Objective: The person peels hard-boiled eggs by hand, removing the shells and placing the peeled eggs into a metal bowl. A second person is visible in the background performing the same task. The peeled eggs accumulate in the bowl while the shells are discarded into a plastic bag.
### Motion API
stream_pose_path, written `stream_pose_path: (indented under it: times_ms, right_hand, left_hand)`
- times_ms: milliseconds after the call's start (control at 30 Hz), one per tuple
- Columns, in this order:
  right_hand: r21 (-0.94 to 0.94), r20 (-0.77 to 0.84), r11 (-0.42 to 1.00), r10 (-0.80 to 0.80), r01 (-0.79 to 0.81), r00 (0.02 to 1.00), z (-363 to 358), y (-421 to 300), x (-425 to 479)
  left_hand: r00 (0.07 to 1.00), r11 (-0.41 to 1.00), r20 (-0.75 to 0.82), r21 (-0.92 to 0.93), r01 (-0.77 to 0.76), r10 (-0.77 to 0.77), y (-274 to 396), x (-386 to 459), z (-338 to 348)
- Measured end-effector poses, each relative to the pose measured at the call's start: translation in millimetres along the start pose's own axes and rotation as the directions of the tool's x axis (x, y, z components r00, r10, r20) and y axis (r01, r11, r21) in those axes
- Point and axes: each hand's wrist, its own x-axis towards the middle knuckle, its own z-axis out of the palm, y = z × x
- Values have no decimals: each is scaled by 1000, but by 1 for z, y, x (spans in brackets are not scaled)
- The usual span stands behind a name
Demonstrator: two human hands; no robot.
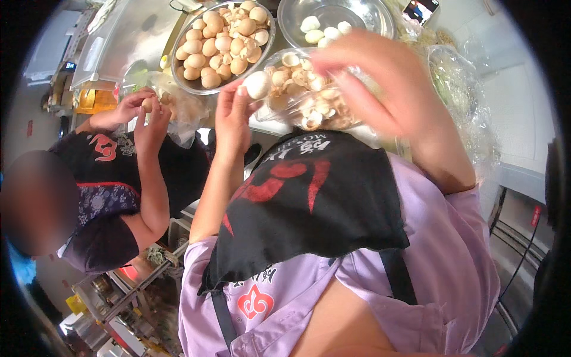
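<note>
Between the thumb and fingers of my left hand (235,105) is a pale egg (257,85), its surface mostly white. Blurred by motion, my right hand (374,80) hangs over a clear plastic bag (292,109); whether its fingers hold anything is hidden. Broken eggshells (319,109) fill that bag, just below both hands. Behind my left hand, a metal bowl (175,73) is heaped with brown eggs (209,49), some with cracked shells. Several peeled white eggs (314,35) lie in a wider steel bowl (285,26) at the back, partly covered by my right hand.
To my left, a co-worker in a dark apron holds a brown egg (147,105) in both hands, beside another plastic bag (183,107). A phone (420,11) lies at the back right. Clear plastic wrapping (464,85) covers greens along the right side.
</note>
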Motion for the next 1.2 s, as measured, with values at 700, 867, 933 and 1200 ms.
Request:
stream_pose_path:
  times_ms: [700,867,933,1200]
  right_hand:
    - [91,279,826,515,-556,811,73,72,-65]
    - [285,237,638,677,-716,697,86,91,-81]
    - [353,226,634,655,-688,720,93,95,-84]
    - [349,244,613,671,-709,700,96,81,-79]
  left_hand:
    - [934,963,266,188,192,-238,6,4,42]
    - [874,786,464,483,-385,143,-1,0,39]
    - [829,653,500,544,-526,251,-1,-1,46]
    - [844,534,420,653,-537,335,-9,2,44]
